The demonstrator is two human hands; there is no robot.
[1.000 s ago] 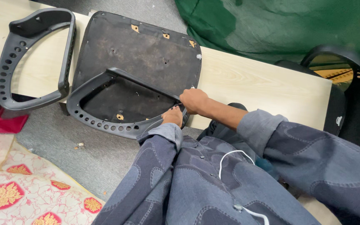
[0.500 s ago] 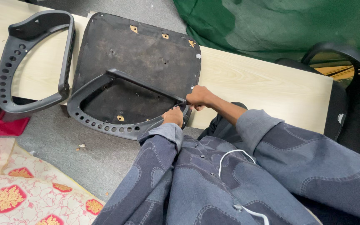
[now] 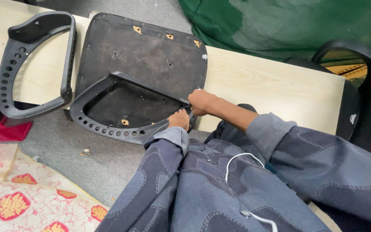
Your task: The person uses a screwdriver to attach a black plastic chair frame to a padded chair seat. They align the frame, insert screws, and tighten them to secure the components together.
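Note:
An upturned black chair seat lies across a light wooden board, its dark underside facing up. A black plastic armrest loop with a row of holes rests on the seat's near part. My left hand grips the right end of this armrest from below. My right hand is closed around the same corner, where the armrest meets the seat edge. What sits between the right fingers is hidden.
A second black armrest loop lies on the board's left end. Grey carpet lies below, with a red-and-cream patterned mat at bottom left. Green fabric covers the top right; a black chair part stands at right.
My right hand has slid from the seat's right edge down to the armrest corner, beside my left hand. The seat and both armrests lie as before.

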